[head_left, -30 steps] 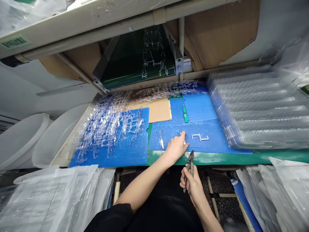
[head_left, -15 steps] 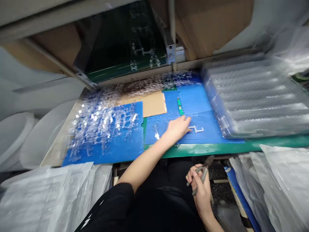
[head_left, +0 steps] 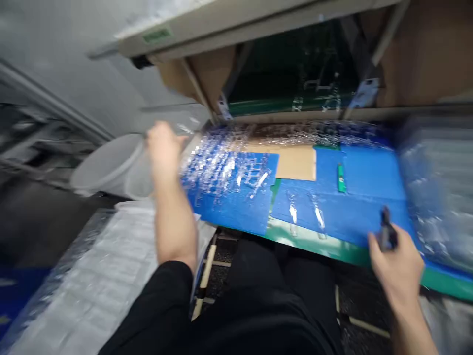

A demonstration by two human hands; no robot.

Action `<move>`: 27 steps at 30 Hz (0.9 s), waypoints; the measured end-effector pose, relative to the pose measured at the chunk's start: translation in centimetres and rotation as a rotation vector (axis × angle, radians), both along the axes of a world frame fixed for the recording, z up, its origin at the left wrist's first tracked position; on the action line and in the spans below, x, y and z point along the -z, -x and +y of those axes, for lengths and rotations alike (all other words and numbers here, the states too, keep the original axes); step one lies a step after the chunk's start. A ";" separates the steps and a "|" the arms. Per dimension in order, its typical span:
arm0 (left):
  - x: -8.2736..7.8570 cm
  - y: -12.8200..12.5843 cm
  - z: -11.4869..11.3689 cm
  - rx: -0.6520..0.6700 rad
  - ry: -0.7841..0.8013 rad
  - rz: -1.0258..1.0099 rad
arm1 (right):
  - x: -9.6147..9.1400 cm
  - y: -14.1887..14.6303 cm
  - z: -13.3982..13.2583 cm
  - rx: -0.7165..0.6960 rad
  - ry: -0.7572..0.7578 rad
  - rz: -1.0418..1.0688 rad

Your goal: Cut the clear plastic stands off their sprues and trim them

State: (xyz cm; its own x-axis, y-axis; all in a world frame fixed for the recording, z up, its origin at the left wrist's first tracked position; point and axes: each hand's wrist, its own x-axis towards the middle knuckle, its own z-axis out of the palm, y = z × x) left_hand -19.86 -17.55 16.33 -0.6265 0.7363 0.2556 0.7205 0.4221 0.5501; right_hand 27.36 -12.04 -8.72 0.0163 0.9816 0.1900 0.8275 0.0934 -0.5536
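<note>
Side cutters were held upright in the right hand, lower right of frame, fingers curled round them; left hand, fingers too blurred to tell, beside clear plastic parts.

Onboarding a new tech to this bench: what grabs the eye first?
A heap of clear moulded plastic parts glitters on a bright blue plastic sheet at the bench's left. The blurred left hand is just left of the heap, while the right hand grips a dark tool near the bench's front right edge.
</note>
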 end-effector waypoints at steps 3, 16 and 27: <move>1.4 4.6 0.2 -0.267 -0.204 0.169 | -0.8 0.8 7.4 0.027 0.039 -0.190; 22.4 -23.5 7.9 0.435 0.391 -0.213 | 0.4 8.7 18.2 0.001 0.035 -0.400; 22.6 -24.0 7.6 0.671 0.208 -0.483 | -1.0 7.8 15.7 -0.123 0.243 0.122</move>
